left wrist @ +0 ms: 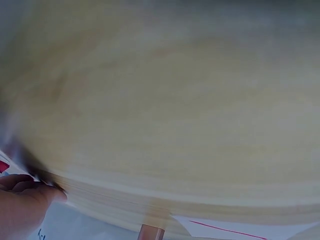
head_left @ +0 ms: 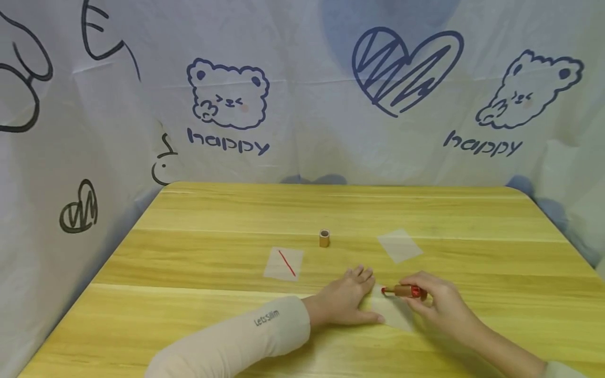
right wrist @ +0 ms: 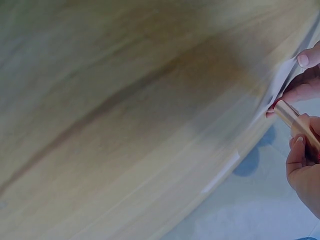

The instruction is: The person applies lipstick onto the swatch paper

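My right hand pinches a copper-coloured lipstick between thumb and fingers. Its thin red tip points left, right at the upper part of a small pale paper square. Against this square's left edge lies my left hand, palm down with fingers extended and the thumb on the paper's lower left. In the right wrist view the lipstick shows at the right edge, fingers wrapped about its body. A copper lipstick cap stands upright farther back, its hollow end up.
To the left lies a paper square bearing one slanted red line. Another pale square without visible marks lies behind the right hand. The wooden table backs onto a white cloth with printed bears and hearts.
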Demonstrator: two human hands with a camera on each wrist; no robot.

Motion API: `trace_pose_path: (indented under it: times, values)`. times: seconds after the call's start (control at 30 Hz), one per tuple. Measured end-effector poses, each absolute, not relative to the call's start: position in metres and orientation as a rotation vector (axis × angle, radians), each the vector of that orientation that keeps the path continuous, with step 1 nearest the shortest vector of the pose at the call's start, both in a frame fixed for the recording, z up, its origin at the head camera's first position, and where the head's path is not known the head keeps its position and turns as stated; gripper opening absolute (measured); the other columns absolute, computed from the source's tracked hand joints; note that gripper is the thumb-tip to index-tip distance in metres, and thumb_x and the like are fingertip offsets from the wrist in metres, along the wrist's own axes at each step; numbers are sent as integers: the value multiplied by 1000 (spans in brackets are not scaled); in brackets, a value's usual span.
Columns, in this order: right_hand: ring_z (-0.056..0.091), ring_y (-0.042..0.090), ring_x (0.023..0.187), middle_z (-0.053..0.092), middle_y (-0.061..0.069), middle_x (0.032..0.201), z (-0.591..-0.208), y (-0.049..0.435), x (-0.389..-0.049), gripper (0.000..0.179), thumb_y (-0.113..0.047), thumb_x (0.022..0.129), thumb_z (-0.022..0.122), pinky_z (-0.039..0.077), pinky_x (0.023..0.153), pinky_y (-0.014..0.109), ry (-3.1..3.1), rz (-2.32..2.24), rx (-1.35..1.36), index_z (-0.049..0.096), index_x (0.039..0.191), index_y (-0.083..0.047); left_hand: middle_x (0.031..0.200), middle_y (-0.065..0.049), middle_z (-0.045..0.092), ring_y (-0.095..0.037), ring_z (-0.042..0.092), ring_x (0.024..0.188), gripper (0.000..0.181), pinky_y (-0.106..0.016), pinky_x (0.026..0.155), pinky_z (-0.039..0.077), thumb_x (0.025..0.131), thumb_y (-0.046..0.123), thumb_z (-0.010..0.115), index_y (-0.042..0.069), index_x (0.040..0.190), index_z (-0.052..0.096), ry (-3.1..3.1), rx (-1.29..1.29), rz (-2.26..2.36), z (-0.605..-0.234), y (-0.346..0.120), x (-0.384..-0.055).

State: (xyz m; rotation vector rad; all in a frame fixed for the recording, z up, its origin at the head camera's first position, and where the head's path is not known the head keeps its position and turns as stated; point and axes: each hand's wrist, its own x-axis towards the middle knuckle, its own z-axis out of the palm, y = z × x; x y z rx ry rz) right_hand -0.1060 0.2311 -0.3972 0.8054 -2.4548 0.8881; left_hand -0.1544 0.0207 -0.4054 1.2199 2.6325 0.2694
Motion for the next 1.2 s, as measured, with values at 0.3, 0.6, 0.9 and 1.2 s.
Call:
trace_pose_path:
  times: [0.3, 0.6, 0.9, 1.2]
  values:
    - [46, -7, 67, 66, 8, 83, -400, 231, -106, 41, 13, 57, 78, 44, 52, 13, -2423, 874, 852, 65, 94, 0, 151, -14, 26, -28, 22, 141, 82, -36, 115, 25, 87, 63, 45, 4, 142, 34, 2651, 1255, 189, -408, 22, -154]
    - [55, -2, 72, 67, 9, 85, -400, 229, -107, 42, 14, 55, 78, 48, 55, 12, -2425, 819, 869, 65, 93, 1, 151, -14, 27, -28, 23, 141, 81, -36, 115, 25, 88, 63, 43, 4, 142, 34, 2657, 1278, 144, -410, 23, -154]
    - [61, 6, 73, 67, 8, 87, -399, 228, -107, 42, 11, 56, 79, 51, 58, 12, -2420, 802, 940, 64, 93, -2, 152, -13, 24, -27, 20, 142, 82, -36, 116, 23, 88, 63, 42, 5, 144, 30, 2647, 1260, 149, -410, 22, -153]
    - [63, 12, 72, 67, 8, 87, -398, 227, -107, 42, 11, 56, 79, 52, 60, 11, -2418, 763, 974, 64, 93, -2, 153, -12, 21, -27, 18, 143, 80, -35, 116, 22, 89, 64, 40, 8, 146, 28, 2642, 1266, 111, -410, 22, -152]
